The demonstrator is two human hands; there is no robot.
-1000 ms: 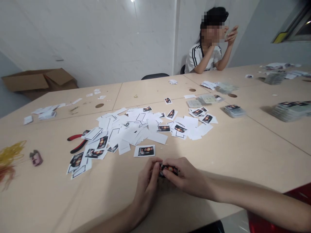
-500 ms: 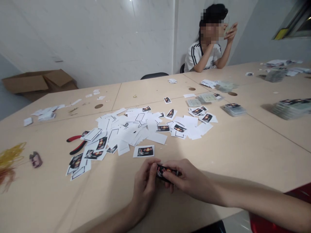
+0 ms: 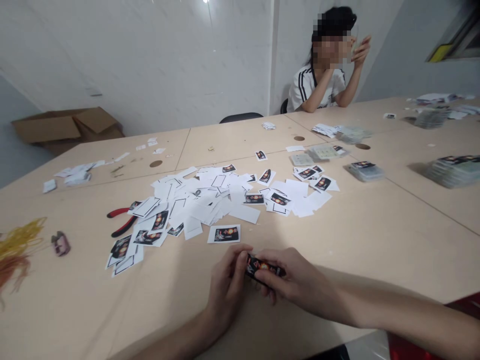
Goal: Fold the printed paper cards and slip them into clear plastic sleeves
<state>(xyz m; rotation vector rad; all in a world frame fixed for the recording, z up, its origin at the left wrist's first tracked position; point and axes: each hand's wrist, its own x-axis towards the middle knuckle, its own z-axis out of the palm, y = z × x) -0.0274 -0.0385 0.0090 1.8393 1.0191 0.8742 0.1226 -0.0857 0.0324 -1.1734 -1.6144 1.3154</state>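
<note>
Low over the table's near side, both my hands hold a small black printed card (image 3: 262, 267) with an orange patch at its centre. My left hand (image 3: 230, 280) pinches the left end between thumb and fingers. Around the right part, my right hand (image 3: 287, 275) is closed, its thumb lying across the printed face. What lies under or behind the card is hidden by my fingers. Just beyond my hands, a white sheet with a similar black print (image 3: 224, 233) lies flat. Past it spreads a loose heap of white paper pieces (image 3: 210, 197), some with black prints or frames.
Red-handled pliers (image 3: 123, 222) rest at the heap's left edge. Yellow strands (image 3: 22, 237) and a small pink object (image 3: 60, 244) lie further left. Stacks of clear packets (image 3: 455, 170) stand to the right. Across the table sits a person (image 3: 320, 85); a cardboard box (image 3: 63, 125) is behind.
The whole scene has shifted slightly to the right in view. Both hands keep hold of the card, and a little more of its face shows between them.
</note>
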